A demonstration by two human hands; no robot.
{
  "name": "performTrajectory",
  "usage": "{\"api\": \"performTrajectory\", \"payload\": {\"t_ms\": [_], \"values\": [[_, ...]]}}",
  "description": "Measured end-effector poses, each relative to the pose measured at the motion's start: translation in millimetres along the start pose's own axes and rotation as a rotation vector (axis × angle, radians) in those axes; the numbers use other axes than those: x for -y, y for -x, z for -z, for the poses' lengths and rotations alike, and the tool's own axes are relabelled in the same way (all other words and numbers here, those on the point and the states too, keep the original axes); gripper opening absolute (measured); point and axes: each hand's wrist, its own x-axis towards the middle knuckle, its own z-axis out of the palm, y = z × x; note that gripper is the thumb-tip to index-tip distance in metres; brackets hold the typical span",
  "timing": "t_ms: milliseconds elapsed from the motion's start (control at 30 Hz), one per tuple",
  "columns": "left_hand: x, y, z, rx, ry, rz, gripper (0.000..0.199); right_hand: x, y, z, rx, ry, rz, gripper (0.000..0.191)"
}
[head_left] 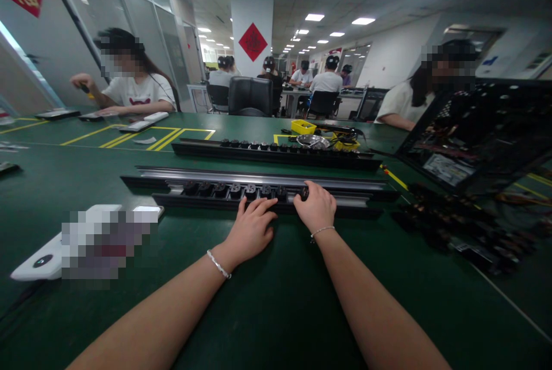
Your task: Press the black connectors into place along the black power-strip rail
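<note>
A long black rail with a silver inner channel lies across the green table in front of me. Several round-faced black socket-like modules sit in a row along its left and middle part. My left hand rests on the rail's near edge, fingers stretched out and somewhat spread, just below the modules. To its right, my right hand pinches a small black module at the channel, right of the row. My fingers partly cover that module, so whether it is seated cannot be seen.
Behind lies another black rail with modules. Farther back are a yellow bin and a metal dish. Dark parts and a large black panel are at right, a white device at left. Co-workers sit across the table.
</note>
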Motion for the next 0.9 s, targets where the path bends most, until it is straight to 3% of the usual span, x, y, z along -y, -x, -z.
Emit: {"api": "performTrajectory", "payload": {"t_ms": [900], "values": [[-0.1,0.1,0.6,0.003,-0.001,-0.001,0.027,-7.0,-1.2,1.3,-0.013,-0.01,0.006,0.043]]}}
